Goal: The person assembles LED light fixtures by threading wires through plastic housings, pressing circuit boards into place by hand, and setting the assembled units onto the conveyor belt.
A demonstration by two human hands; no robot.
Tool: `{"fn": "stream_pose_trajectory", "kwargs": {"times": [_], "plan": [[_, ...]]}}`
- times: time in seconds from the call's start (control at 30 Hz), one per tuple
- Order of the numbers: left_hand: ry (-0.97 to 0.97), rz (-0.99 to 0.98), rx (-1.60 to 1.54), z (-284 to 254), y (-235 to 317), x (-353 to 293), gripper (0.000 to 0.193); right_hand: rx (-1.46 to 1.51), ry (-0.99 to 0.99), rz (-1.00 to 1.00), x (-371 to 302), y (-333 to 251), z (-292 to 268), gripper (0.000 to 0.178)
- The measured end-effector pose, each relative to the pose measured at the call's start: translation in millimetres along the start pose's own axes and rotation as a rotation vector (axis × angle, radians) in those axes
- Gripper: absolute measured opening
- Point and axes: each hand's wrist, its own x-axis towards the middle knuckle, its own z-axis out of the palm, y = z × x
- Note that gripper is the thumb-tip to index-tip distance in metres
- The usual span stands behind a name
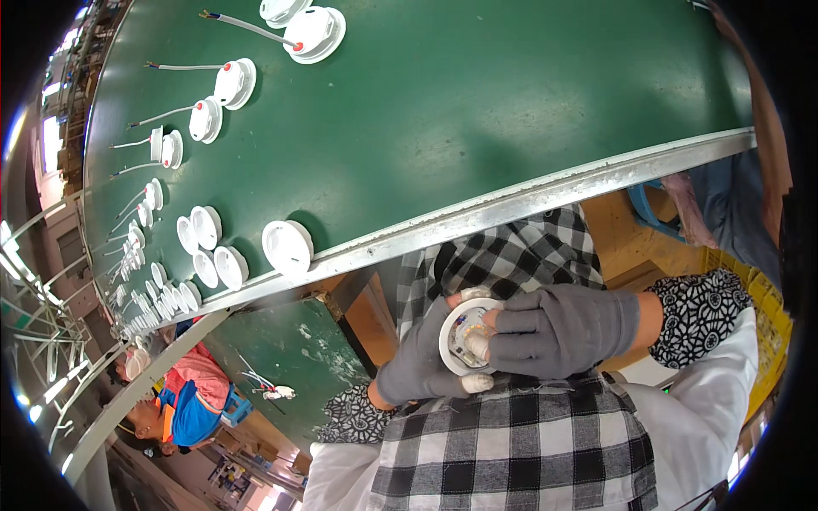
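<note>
In front of my checked apron (520, 434) I hold a round white lamp housing (461, 330), its open side facing up. Small electronic parts and wires show inside it. My left hand (424, 356), in a grey glove with bare and taped fingertips, is closed round the housing's left rim, thumb at the near side. From the right comes my right hand (555, 330), gloved the same way. Its fingers are bent together, and the taped tips press into the housing's inside. What lies between those tips is hidden.
Beyond the metal table edge (511, 213) is a green work table (477, 94). White cup-shaped housings (288, 247) stand near its edge, and lamps with cables (313, 36) line its far left. Loose wires (274, 392) lie on a lower green surface. Another person (192, 387) sits at far left.
</note>
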Motion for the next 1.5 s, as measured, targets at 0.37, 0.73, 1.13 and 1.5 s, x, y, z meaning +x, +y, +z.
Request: {"fn": "stream_pose_trajectory", "kwargs": {"times": [0.37, 0.73, 1.13, 1.5], "plan": [[-0.052, -0.023, 0.01, 8.2, 10.7, 2.7, 0.067, -0.231, 0.031, 0.101, 0.3, 14.3, 7.8, 0.029], [0.427, -0.006, 0.192, 11.7, 27.4, 5.3, 0.026, 0.153, 0.023, 0.511, -7.3, 12.8, 15.1, 0.058], [0.016, -0.025, 0.215, -10.5, 13.6, 4.5, 0.093, 1.095, -0.124, 1.243, 8.1, -11.2, 35.7, 0.041], [0.056, 0.045, 0.143, -15.6, -4.2, 5.1, 0.101, 0.799, -0.023, 1.147, 20.2, -0.7, 32.5, 0.035]]}}
